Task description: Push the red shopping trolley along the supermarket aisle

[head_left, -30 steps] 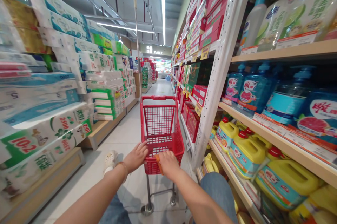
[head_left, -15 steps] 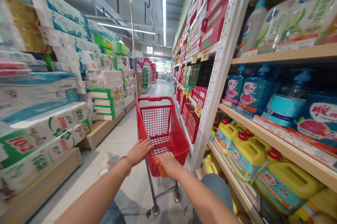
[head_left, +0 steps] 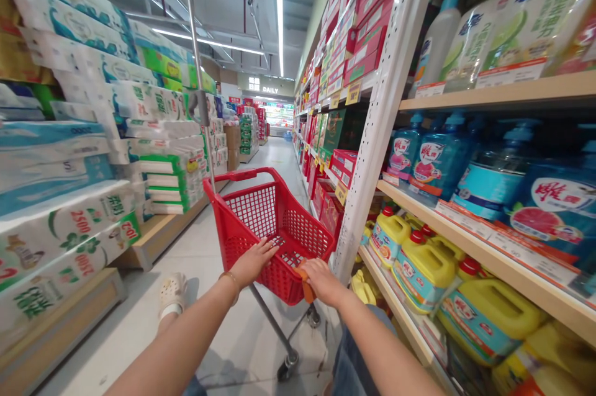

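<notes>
Forward from the right grip [head_left: 321, 281] extends the red cart [head_left: 298, 239]

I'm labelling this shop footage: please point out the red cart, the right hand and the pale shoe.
Red cart [head_left: 233, 241], head view, on its side wall.
Right hand [head_left: 322, 281], head view, on its back.
Pale shoe [head_left: 172, 292], head view, on its upper.

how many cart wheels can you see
2: the near wheel at the picture's bottom centre, and the far wheel beyond it to the right, both under the cart. More may be hidden.
</notes>
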The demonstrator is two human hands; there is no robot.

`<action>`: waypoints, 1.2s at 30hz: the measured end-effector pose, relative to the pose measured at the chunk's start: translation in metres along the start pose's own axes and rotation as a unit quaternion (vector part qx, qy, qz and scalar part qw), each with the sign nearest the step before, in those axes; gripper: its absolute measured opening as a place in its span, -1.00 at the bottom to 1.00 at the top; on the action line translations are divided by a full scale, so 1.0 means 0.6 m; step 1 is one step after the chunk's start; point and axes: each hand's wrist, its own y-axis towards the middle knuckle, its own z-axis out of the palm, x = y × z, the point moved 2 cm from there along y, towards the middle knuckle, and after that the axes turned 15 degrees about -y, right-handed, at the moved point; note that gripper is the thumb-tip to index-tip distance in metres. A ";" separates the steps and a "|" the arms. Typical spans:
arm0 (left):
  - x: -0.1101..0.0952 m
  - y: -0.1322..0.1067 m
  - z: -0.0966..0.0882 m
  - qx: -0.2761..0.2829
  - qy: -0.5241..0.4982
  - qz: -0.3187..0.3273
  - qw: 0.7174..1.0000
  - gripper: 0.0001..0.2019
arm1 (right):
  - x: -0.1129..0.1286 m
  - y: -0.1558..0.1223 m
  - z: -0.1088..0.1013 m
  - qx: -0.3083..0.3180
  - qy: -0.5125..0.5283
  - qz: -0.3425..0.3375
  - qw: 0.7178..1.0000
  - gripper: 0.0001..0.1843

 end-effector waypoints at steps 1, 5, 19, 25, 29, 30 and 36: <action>0.004 0.000 0.005 0.000 -0.006 0.007 1.000 -0.52 | 0.006 0.002 0.002 0.002 -0.002 0.005 1.000 -0.61; 0.004 -0.012 0.016 -0.016 -0.017 0.000 1.000 -0.49 | 0.037 0.011 0.008 0.000 -0.030 0.039 0.999 -0.66; -0.027 -0.013 0.024 -0.033 0.007 -0.021 0.999 -0.53 | 0.111 0.094 0.034 -0.005 -0.068 0.213 0.975 -0.62; -0.013 -0.025 -0.023 -0.020 0.039 -0.049 0.998 -0.53 | 0.088 0.076 0.033 0.005 -0.038 0.165 0.985 -0.55; 0.023 -0.029 -0.051 -0.008 0.064 -0.117 0.991 -0.44 | 0.060 0.054 0.025 0.011 -0.025 0.141 0.990 -0.53; 0.030 -0.028 -0.057 -0.002 0.067 -0.126 0.990 -0.42 | 0.051 0.049 0.023 0.010 -0.022 0.135 0.991 -0.54; 0.042 -0.023 -0.096 0.002 0.097 -0.169 0.981 -0.41 | -0.011 0.019 0.011 0.011 -0.006 0.108 0.994 -0.56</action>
